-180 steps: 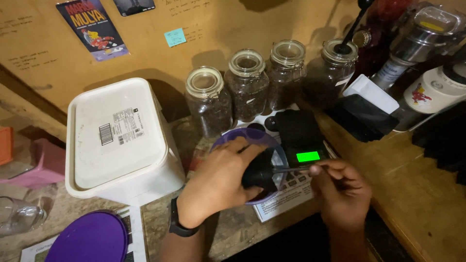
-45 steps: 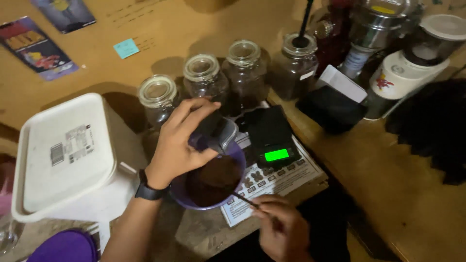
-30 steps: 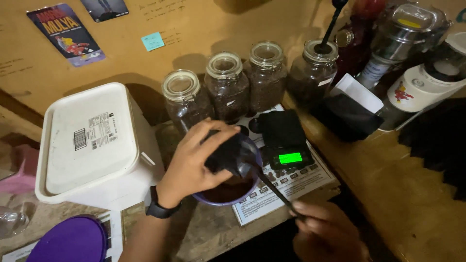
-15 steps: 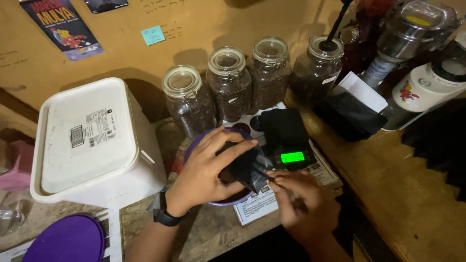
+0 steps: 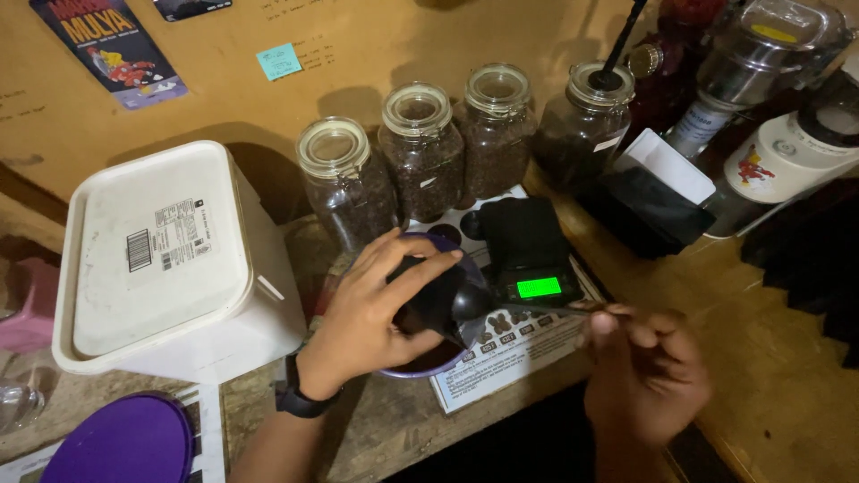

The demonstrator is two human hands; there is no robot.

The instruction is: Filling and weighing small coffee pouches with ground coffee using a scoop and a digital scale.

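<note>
Item: dark cup (image 5: 429, 300) clamped by left hand (image 5: 371, 313); spoon (image 5: 474, 302) pinched by right hand (image 5: 644, 376). Risk: grounds spilled beside purple bowl (image 5: 447, 360) if cup tilted.

My left hand (image 5: 371, 317) is gripping a matt black plastic cup (image 5: 429, 300) over a smooth purple plastic bowl (image 5: 420, 362). My right hand (image 5: 644, 376) is holding a glossy metal spoon (image 5: 474, 302). The scale (image 5: 528, 250) is looking like matt black plastic with a glowing green screen. The counter (image 5: 769, 358) is showing rough, worn wood. The white tub (image 5: 170, 259) is looking like smooth matt plastic. The jars (image 5: 420, 152) are shining as clear glossy glass.
</note>
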